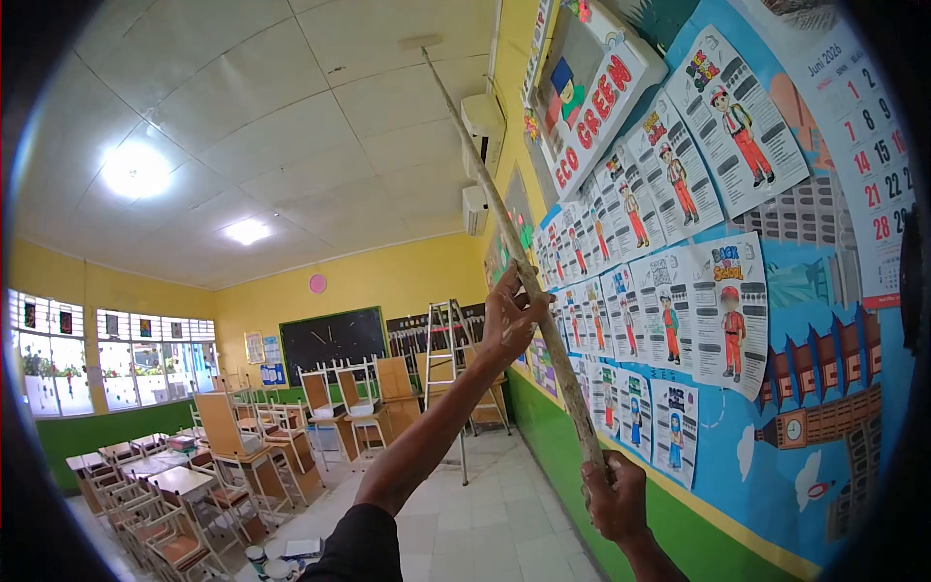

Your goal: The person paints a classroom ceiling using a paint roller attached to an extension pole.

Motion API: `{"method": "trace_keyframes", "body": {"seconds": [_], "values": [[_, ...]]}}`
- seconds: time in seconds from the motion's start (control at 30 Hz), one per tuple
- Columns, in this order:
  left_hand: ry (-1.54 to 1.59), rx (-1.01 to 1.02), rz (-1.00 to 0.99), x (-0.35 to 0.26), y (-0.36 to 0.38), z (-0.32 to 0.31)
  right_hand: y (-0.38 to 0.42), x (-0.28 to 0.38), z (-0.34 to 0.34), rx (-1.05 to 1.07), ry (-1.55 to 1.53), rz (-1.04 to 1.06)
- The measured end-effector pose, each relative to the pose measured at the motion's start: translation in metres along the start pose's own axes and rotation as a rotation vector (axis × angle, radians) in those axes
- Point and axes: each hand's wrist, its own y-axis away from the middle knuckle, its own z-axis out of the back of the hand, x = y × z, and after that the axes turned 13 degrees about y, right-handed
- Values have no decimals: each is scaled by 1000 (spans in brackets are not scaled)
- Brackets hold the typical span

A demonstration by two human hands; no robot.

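Note:
A long, paint-smeared pole (555,335) slants up across the view. At its far tip a paint roller (420,42) lies against the white ceiling (242,107). My left hand (512,315) is wrapped round the middle of the pole, arm stretched out from a black sleeve. Lower down, my right hand (616,493) grips the pole near its bottom end, close beside the poster-covered wall.
School posters (669,310) and a calendar (858,145) cover the right wall. Two air conditioners (482,126) hang above. A stepladder (444,354) stands ahead; stacked chairs and desks (184,480) fill the left. Paint cans (276,567) sit on the floor below.

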Motion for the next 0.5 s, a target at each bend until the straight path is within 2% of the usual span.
{"method": "trace_keyframes", "body": {"seconds": [0.1,0.2,0.5], "values": [[17,3,13,-11,18,-13,25,15,10,68,-122,-116],[31,42,31,-17,29,-21,40,17,12,17,-101,-158],[62,30,23,-18,39,-26,59,0,5,-18,-82,-141]]}}
